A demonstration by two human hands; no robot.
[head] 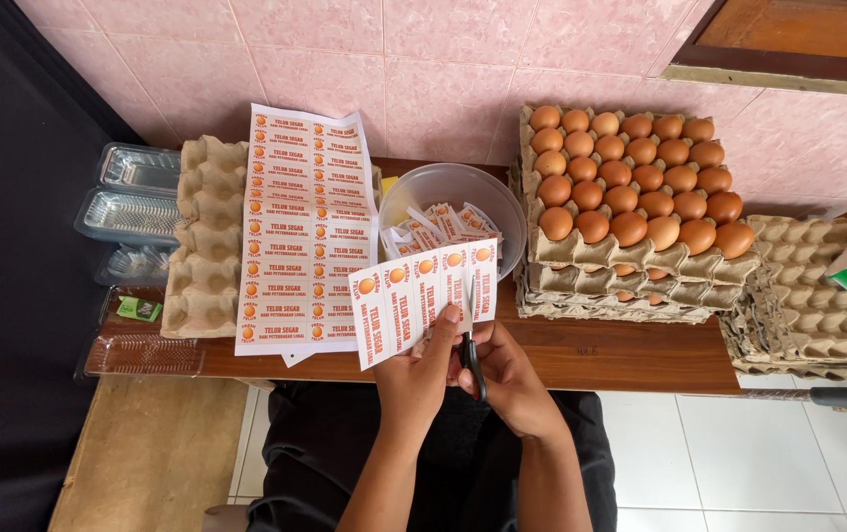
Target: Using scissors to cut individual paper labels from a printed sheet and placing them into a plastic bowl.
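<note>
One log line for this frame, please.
left hand: holds label strip | right hand: scissors cutting strip | bowl: cut labels | egg trays: right

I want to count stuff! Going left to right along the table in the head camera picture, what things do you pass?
Clear plastic boxes → empty egg trays → sheet of labels → bowl of cut labels → tray of brown eggs → stack of empty cartons.

Both forearms raised from below, hands side by side at the label strip point(423, 300): left hand point(413, 379) pinched on its lower edge, right hand point(512, 379) closed just right of it.
</note>
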